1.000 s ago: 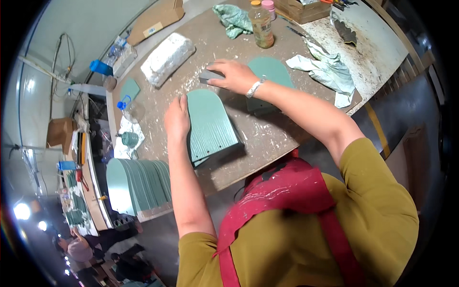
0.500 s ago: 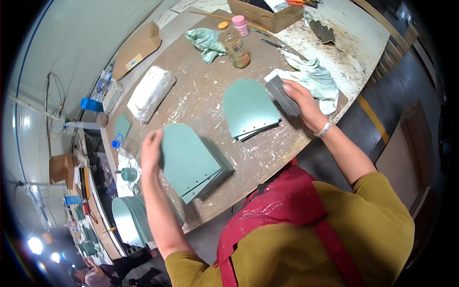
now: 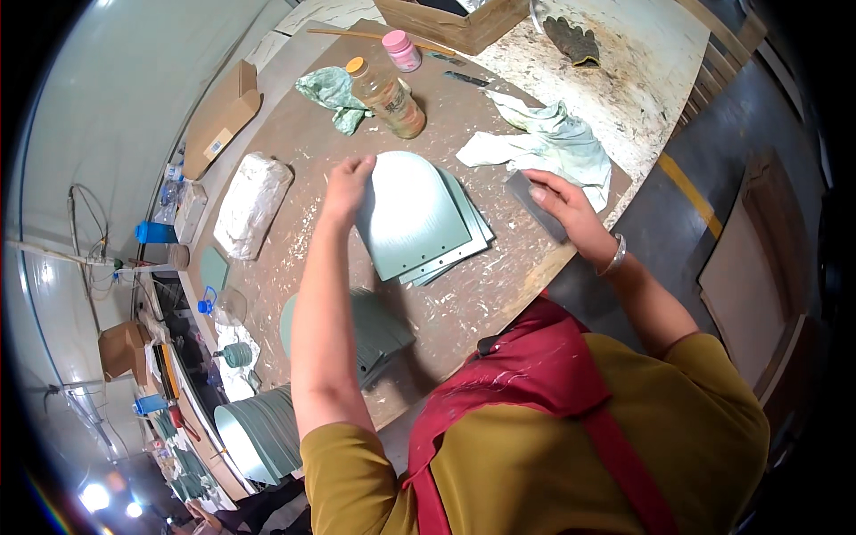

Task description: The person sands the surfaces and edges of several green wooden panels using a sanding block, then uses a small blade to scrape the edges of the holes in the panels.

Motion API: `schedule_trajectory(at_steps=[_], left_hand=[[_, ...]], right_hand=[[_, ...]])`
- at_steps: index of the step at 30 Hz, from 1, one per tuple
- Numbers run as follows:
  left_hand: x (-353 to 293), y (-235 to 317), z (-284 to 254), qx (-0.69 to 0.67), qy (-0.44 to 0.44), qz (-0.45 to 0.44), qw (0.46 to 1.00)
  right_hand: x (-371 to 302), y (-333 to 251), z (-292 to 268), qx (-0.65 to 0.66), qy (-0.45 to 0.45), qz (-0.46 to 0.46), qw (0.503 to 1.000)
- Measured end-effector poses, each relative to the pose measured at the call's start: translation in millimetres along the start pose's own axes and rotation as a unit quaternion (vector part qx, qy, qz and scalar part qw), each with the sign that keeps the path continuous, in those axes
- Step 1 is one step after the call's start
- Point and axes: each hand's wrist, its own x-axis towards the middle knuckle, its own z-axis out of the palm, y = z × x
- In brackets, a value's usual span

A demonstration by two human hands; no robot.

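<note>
Now my left grip (image 3: pixel 348 189) is pinching a green panel (image 3: pixel 412 214) by its curved edge, over the stack (image 3: pixel 479 234) on the table (image 3: pixel 499 290); whether it rests there I can't tell. My right grip (image 3: pixel 572 214) is wrapped round the grey block (image 3: pixel 537 209), near the cloth (image 3: pixel 557 147). I'd line up the corners, settle the panel level without scraping, and keep the block off its face.

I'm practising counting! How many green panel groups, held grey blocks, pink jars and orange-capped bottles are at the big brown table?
Groups of arch-topped flat green panels: 3
Grey rectangular block in the right hand: 1
Pink cylindrical jar: 1
Clear orange-capped bottle: 1
Total: 6
</note>
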Motion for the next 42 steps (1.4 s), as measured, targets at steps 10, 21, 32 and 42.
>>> schedule_trajectory(at_steps=[10,21,32,42], left_hand=[[-153.9,-32.8,-90.3,0.379,0.160,0.170,0.895],[-187.0,-87.5,-91.8,0.310,0.249,-0.002,0.918],[-186.1,-82.4,-89.7,0.297,0.254,0.074,0.917],[-184.2,-81.7,-90.8,0.317,0.226,0.036,0.921]], right_hand=[[8.5,-11.6,23.0,-0.075,-0.065,-0.046,0.994],[58.2,11.7,263.7,-0.297,-0.311,-0.281,0.858],[34.5,6.0,255.4,-0.324,-0.254,-0.302,0.860],[6.3,-0.4,233.5,-0.362,-0.213,-0.274,0.865]])
